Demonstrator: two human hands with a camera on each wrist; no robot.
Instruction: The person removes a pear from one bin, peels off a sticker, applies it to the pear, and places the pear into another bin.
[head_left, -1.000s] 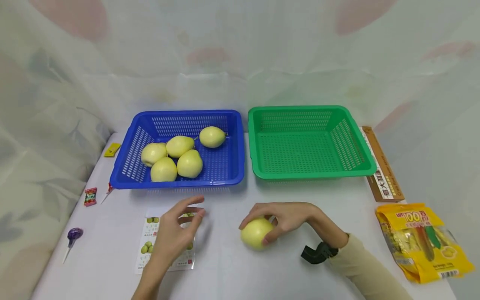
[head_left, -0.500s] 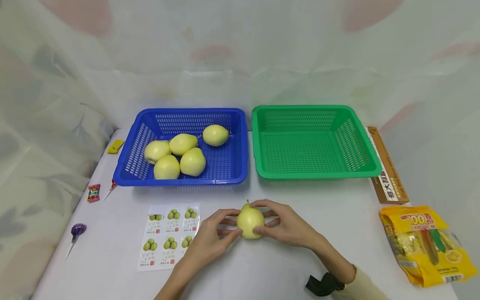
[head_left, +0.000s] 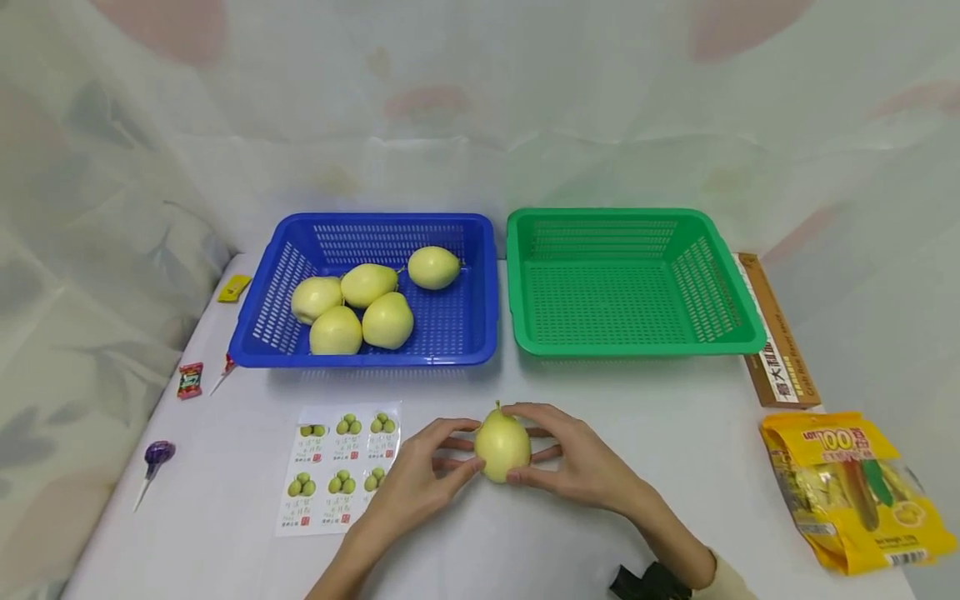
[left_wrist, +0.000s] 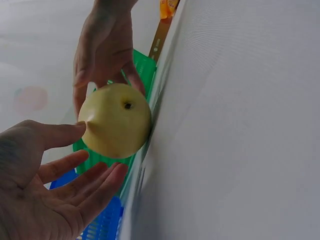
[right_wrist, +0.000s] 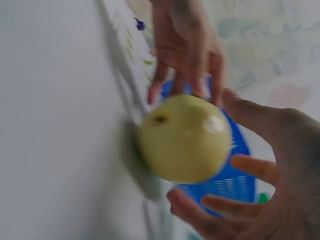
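A pale yellow pear (head_left: 502, 446) stands stem up on the white table (head_left: 525, 542), near the front middle. My right hand (head_left: 581, 467) grips it from the right, thumb behind and fingers in front. My left hand (head_left: 420, 483) touches its left side with the thumb and straight fingers. In the left wrist view the pear (left_wrist: 116, 127) sits between my left hand (left_wrist: 50, 200) and right hand (left_wrist: 102, 50). In the right wrist view my right hand (right_wrist: 270, 175) wraps the pear (right_wrist: 182, 137). The left hand (right_wrist: 185, 45) reaches it from beyond.
A blue basket (head_left: 258, 321) at the back left holds several pears (head_left: 363, 304). An empty green basket (head_left: 742, 325) stands beside it. A sticker sheet (head_left: 337, 467) lies left of my hands. A lollipop (head_left: 157, 454), sweets (head_left: 190, 379), a brown box (head_left: 776, 350) and a yellow bag (head_left: 855, 487) lie at the table's sides.
My left hand moved right from over the sticker sheet to the pear. The right hand turned the pear upright and shifted it slightly left; both hands now meet on it.
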